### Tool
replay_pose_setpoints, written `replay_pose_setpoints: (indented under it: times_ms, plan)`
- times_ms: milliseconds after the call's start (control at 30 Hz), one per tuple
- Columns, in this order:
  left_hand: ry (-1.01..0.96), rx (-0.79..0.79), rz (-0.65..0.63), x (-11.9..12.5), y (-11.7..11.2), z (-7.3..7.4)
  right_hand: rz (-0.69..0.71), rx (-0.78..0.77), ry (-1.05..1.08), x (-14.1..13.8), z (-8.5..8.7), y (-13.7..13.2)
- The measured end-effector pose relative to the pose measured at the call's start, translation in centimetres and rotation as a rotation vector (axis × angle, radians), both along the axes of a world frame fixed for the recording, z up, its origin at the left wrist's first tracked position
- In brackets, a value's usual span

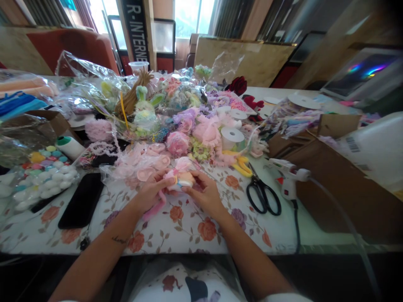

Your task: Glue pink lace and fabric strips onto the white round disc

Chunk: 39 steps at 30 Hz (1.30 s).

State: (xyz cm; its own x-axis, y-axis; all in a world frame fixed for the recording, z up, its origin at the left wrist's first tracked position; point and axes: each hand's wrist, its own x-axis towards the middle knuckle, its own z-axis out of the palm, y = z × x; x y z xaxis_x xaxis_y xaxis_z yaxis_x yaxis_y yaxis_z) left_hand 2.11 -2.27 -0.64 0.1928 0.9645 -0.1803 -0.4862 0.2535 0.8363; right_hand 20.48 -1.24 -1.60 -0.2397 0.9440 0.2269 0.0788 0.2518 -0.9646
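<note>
Both my hands meet over the floral tablecloth near its front edge. My left hand and my right hand pinch a small pink and white fuzzy craft piece between their fingertips. A pink fuzzy stem hangs from it under my left hand. Just behind the piece lies a heap of pink fabric flowers in clear plastic.
Black scissors and a white glue gun with its cord lie to the right, beside a cardboard box. A black phone and a bag of pompoms lie left. Ribbon spools and flowers crowd the middle.
</note>
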Motion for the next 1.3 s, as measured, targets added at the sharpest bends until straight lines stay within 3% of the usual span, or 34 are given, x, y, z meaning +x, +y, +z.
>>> replay_pose_setpoints:
  times_ms: [333, 700, 867, 967, 1033, 1100, 1167, 1200, 1300]
  plan:
    - [0.22, 0.095, -0.017, -0.3, 0.1, -0.5, -0.023, 0.098, -0.039, 0.0, -0.2, 0.1]
    - [0.105, 0.058, 0.018, 0.3, 0.1, -0.7, -0.049, 0.112, -0.082, 0.0, -1.0, 0.1]
    - [0.052, 0.015, 0.039, 0.4, 0.2, -0.4, -0.035, 0.138, -0.107, 0.2, -0.2, 0.4]
    - [0.041, 0.033, 0.106, 0.0, 0.4, -0.1, -0.21, 0.218, -0.204, 3.0, 0.3, 0.6]
    - [0.025, 0.055, 0.158, -0.4, 0.6, 0.1, -0.519, 0.254, -0.37, 6.5, 0.3, 0.5]
    - [0.004, 0.077, 0.201, -0.9, 0.8, 0.3, -0.793, 0.246, -0.704, 10.4, -0.1, 0.1]
    - [-0.007, 0.084, 0.225, -1.3, 0.9, 0.4, -0.829, 0.13, -1.054, 13.7, -0.6, -0.4]
    - [-0.007, 0.084, 0.231, -1.5, 0.9, 0.4, -0.77, 0.049, -1.156, 14.9, -0.8, -0.7]
    - [0.014, 0.088, 0.236, -1.6, 1.0, 0.4, -0.71, -0.05, -1.268, 16.5, -1.1, -1.1]
